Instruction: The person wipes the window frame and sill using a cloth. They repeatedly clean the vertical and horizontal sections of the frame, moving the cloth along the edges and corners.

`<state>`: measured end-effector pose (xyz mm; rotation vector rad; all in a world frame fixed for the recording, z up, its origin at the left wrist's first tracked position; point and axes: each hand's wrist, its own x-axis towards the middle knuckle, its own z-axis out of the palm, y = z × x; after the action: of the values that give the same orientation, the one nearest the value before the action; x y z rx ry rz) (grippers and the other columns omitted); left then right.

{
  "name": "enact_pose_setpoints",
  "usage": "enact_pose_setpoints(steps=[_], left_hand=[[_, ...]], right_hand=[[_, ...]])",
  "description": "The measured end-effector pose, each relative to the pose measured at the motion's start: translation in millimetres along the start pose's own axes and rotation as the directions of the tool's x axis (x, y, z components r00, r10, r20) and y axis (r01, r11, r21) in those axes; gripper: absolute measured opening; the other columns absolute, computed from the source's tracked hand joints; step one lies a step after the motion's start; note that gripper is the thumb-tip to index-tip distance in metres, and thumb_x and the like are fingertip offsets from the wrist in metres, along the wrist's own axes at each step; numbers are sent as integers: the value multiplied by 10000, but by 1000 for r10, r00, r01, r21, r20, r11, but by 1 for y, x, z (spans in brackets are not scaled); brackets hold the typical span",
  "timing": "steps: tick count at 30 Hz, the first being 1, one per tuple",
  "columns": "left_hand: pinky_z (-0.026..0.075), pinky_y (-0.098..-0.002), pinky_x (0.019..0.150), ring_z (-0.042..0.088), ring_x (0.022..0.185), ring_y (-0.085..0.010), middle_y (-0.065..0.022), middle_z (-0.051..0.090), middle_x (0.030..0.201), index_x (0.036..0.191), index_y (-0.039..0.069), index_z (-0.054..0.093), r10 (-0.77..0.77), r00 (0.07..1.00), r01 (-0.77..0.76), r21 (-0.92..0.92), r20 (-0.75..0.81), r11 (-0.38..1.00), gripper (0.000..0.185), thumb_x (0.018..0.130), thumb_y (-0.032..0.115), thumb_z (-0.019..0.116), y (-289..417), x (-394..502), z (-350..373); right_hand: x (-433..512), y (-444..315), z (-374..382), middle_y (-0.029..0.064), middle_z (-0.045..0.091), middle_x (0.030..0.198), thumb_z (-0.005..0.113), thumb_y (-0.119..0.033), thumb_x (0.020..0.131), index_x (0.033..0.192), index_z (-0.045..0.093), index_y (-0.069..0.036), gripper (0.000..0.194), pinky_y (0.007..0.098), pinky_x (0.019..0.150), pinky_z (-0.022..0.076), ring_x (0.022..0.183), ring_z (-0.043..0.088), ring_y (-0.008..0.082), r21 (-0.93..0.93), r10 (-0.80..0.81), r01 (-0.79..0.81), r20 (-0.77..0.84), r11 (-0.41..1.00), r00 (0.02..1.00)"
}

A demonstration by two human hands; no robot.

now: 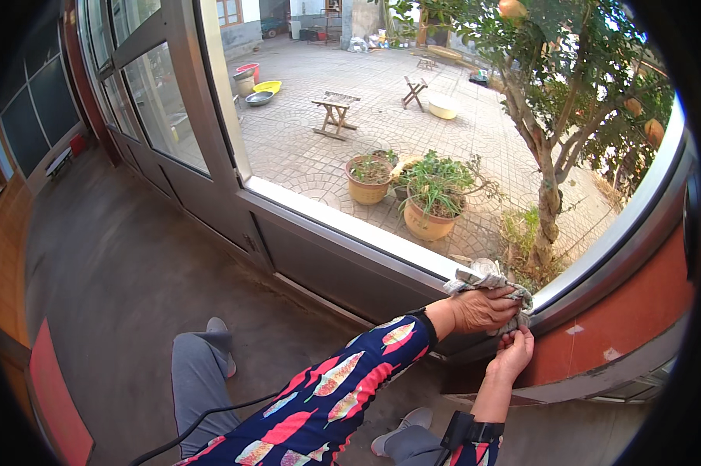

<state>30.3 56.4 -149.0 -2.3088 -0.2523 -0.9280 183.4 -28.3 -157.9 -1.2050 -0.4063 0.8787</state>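
My left hand (483,310) presses a crumpled light grey-green cloth (519,291) against the lower right corner of a window, where the metal frame (350,228) meets the glass. Just below it, my right hand (512,349) pinches the hanging lower edge of the same cloth between thumb and fingers. Folds of the cloth stick out above my left fingers. A black band with a small device is on my right wrist. Part of the glass corner is hidden behind the cloth and my left hand.
A red-brown panel (612,320) curves away at the right. Glazed metal doors (170,105) run off to the left. Through the glass are potted plants (432,215), a fruit tree (545,192), and a folding stool (333,113). A black cable (210,412) crosses my leg.
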Motion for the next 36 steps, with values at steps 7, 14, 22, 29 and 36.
enact_pose_setpoints(steps=[7, 14, 22, 29, 36], left_hand=[[355, -453, 1144, 486, 1269, -240, -52, 572, 1263, 1065, 105, 654, -46, 998, 45, 23, 46, 999, 318, 775, 213, 580, -22, -47, -28], [343, -437, 1150, 457, 1293, -202, 0, 541, 1302, 1167, 165, 620, -182, 948, 130, 204, 260, 970, 334, 847, 214, 539, -42, -129, -64], [392, -421, 1068, 436, 1304, -230, -33, 508, 1316, 1274, 142, 592, -617, 760, 515, 389, 205, 764, 433, 844, 164, 538, -87, -284, -220], [386, -452, 1072, 459, 1278, -381, -174, 508, 1319, 1288, 51, 567, -872, 38, 970, 229, -488, -86, 495, 804, 79, 662, -81, -363, -218], [521, -408, 830, 651, 992, -256, -162, 650, 1194, 1210, -101, 596, -432, -896, 180, -975, -107, -133, 630, 972, 483, 569, -119, -417, -215]], right_hand=[[43, 19, -4, 50, 600, 1158, 486, -66, 967, 1243, 575, -43, 291, 292, 861, 455, 1037, 560, 146, -282, -280, 305, 126, 910, 952], [84, 47, -10, 179, 530, 1284, 589, 4, 841, 1236, 574, 16, 396, 463, 1062, 378, 1229, 484, 362, -662, -610, 686, 418, 302, 673], [17, 32, 37, 186, 547, 1176, 624, -44, 828, 1089, 557, 14, 276, 482, 1009, 384, 1143, 496, 385, -722, -627, 684, 582, -106, 518], [22, 39, 37, 206, 538, 1178, 612, -40, 832, 1099, 539, 20, 283, 493, 1002, 385, 1143, 490, 402, -733, -656, 655, 587, -183, 474], [21, 36, 38, 214, 533, 1171, 614, -36, 832, 1099, 528, 30, 289, 493, 1001, 374, 1131, 490, 410, -731, -630, 647, 612, -218, 479]])
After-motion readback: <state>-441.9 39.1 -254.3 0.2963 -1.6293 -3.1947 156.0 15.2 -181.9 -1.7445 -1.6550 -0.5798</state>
